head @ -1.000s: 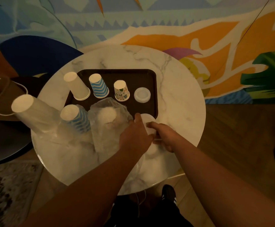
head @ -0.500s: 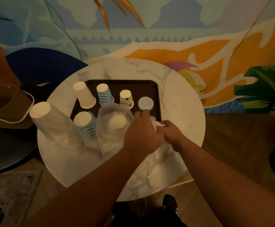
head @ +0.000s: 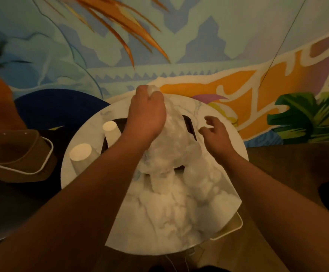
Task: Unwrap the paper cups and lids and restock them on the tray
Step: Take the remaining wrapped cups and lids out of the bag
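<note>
1. Painted in pale blue, orange and green, a mural wall (head: pixel 208 46) of leaf and wave shapes fills the background behind everything.
2. White-marbled and round, the stone-look table (head: pixel 93 122) stands below it on a dark wooden floor (head: pixel 289 163).
3. A brown leather chair seat with white piping (head: pixel 20 156) sits just left of the table.
4. A crinkled clear plastic wrapper (head: pixel 171 152) rises from the table's near half up over the tray, hiding most of it; blurred white shapes show through it, but I cannot tell whether they are cups or lids.
5. The dark brown rectangular tray (head: pixel 190 127) lies on the far half of the table, only its right rim and a left strip visible.
6. The left hand (head: pixel 147 112) is raised above the tray, fingers curled tight round the wrapper's top end.
7. The right hand (head: pixel 215 134) hovers beside the wrapper over the tray's right edge, fingers spread and loosely bent, holding nothing.
8. A tall stack of upturned white paper cups (head: pixel 81 156) stands at the table's left edge.
9. A second upturned white paper cup stack (head: pixel 111 130) stands on the tray's left part.
10. No writing or brand is legible.
</note>
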Tool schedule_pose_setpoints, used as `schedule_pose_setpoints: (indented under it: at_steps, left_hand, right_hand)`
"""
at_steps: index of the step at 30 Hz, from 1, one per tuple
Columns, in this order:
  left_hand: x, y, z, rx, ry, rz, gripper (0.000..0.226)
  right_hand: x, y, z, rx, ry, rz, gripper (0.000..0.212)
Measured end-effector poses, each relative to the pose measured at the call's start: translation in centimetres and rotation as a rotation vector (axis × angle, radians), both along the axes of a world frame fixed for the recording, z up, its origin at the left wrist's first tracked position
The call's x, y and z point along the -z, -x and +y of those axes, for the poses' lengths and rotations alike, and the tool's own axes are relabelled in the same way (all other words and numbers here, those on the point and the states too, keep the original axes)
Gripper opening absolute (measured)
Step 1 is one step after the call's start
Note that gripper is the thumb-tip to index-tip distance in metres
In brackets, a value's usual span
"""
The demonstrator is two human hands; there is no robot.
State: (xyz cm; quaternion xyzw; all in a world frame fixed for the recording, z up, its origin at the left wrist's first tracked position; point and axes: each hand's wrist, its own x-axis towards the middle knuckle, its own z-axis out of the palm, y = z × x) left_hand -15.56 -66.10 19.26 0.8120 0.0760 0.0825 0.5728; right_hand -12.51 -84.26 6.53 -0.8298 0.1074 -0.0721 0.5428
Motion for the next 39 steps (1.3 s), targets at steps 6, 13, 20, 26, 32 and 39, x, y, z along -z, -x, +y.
schedule_pose_setpoints:
  at_steps: [6,13,20,26,32,39]
  left_hand:
    - [-4.1,-1.8,3.5,-0.175,0.129,-0.115,0.038]
    - [-6.8,-0.2,7.1,-0.232,0.315,-0.256,0.014]
    - [-8.4,1.4,13.8,-0.256,0.137,-0.412,0.027]
    - [-8.6,2.7,22.7,-0.022,0.117,-0.204,0.064]
    - [-3.6,5.2,36.4,0.111,0.058,0.220,0.024]
    - [1.2,5.5,45.1,0.054,0.509,0.328,0.072]
  right_hand:
    - [-10.4,0.0,4.9,-0.423,-0.462,-0.328,0.059]
    - [-14.2,-1.6,9.3,-0.537,-0.183,-0.481,0.024]
    - [-18.1,-0.7,16.0,-0.755,-0.270,-0.307,0.048]
    - [-19.2,-1.1,26.1,-0.598,-0.151,-0.292,0.029]
    - [-15.7,-3.0,35.4,-0.364,-0.482,-0.012,0.023]
    - [-10.6,-4.0,40.6,-0.105,-0.627,0.110,0.017]
